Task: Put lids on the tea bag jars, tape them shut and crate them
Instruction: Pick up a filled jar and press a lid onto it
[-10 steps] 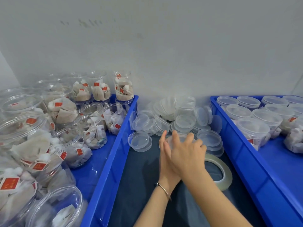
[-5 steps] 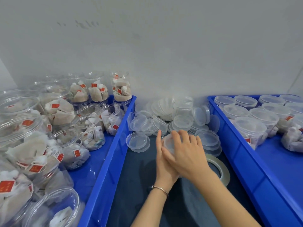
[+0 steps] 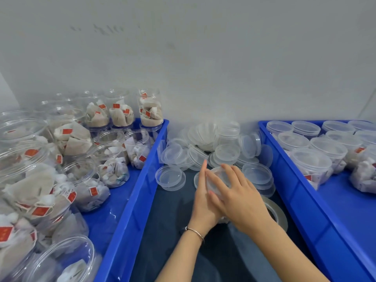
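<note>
A clear jar with a lid [image 3: 217, 174] stands on the dark cloth between two blue crates, mostly hidden by my hands. My right hand [image 3: 242, 198] lies over the lid from above, with its fingers and thumb curled around the rim. My left hand [image 3: 203, 200] presses its straight fingers against the jar's left side. A roll of clear tape [image 3: 279, 213] lies flat just right of my right hand.
Loose clear lids [image 3: 203, 147] are heaped against the wall behind the jar. The left blue crate [image 3: 140, 192] holds several open jars of tea bags [image 3: 89, 184]. The right blue crate [image 3: 284, 180] holds several lidded jars [image 3: 311, 163].
My right hand has come down onto the lid and spread its fingers round it. My left hand has stayed against the jar's side.
</note>
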Tool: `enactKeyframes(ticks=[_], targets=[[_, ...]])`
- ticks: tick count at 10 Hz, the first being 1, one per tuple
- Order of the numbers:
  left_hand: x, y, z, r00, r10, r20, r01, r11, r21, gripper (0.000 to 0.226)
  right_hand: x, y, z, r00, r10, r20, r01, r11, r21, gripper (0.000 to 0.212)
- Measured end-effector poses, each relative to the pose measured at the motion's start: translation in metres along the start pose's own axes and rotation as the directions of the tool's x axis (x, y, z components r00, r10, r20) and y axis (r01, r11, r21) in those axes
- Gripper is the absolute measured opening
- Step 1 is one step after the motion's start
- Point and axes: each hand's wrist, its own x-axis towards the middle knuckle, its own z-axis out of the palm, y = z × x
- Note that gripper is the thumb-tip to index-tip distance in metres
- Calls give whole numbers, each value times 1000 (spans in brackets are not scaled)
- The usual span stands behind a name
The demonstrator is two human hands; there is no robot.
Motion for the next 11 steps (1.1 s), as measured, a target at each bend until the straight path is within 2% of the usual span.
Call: enactKeyframes(ticks=[1,2,3,4,5,6,7,8,9,10,11], targets=[[1,-3,7,987,155,49,-152,987,-55,69,-7,3,-1,998,17,-52,-16,999,35,50],[-1,1,0,985,169,22,-168,985,-40,85,-8,11,-1,999,-2,45,-14,935,354,52],[-8,6,-12,992,73,-108,-71,997,18,118,-30,40,5,975,215,48,-201,782,589,58],[-11,10,-20,998,41,-44,-42,999,-23,130,-54,65,12,939,293,180,-338,885,320,57],[-9,16,-28,998,57,5,-56,992,-110,118,-75,75,22,861,262,436,-248,965,-90,49],[-9,23,-30,992,49,-116,-67,985,-160,82,-74,72,28,866,247,434,-211,969,-129,36],[-6,50,-34,895,201,-399,-239,970,-49,36,-52,58,7,862,447,241,-507,787,352,34],[1,73,-34,913,289,-288,-285,957,57,28,-34,51,-12,777,595,207,-531,442,723,38],[3,103,-20,930,336,146,-364,893,264,41,-6,36,-33,738,610,290,-487,183,854,22],[3,112,-11,900,345,266,-423,836,348,49,-6,26,-40,777,543,317,-495,219,841,21],[-1,113,-10,879,436,191,-476,810,341,39,-18,18,-45,862,458,219,-427,419,801,18]])
